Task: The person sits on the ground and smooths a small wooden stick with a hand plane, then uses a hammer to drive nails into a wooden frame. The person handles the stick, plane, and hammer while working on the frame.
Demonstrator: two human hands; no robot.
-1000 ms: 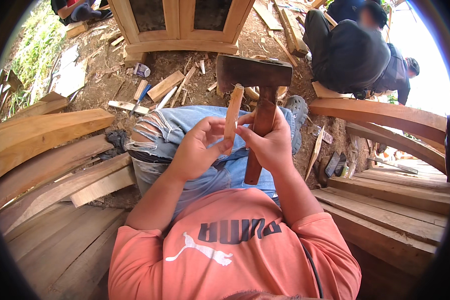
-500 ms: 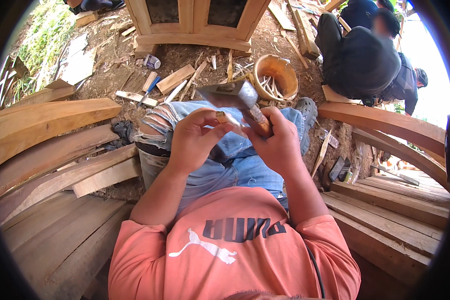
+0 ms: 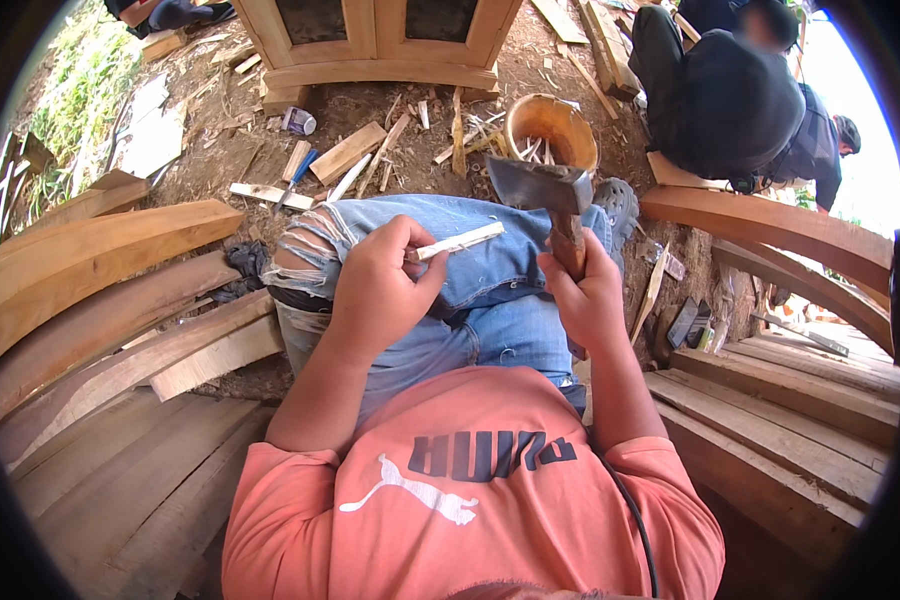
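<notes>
1. The left hand pinches one end of a pale wooden stick between thumb and fingers; its free end points toward the right hand, above the torn blue jeans.
2. The right hand is wrapped round the wooden handle of a hatchet. Its metal head sits just beyond the fist, apart from the stick.
3. Past the hatchet, ahead of the right hand, I see a yellowish bucket with pale wood slivers in it. A grey clog shows near that hand.
4. Ahead of the left hand, on the dirt, lie a blue-handled tool, its kind too small to tell, and a wooden block.
5. Well out to the left hand's left are curved beams.
6. Beyond both hands stands a wooden cabinet with dark panels; far ahead and right of the right hand, a co-worker in dark clothes sits low.
</notes>
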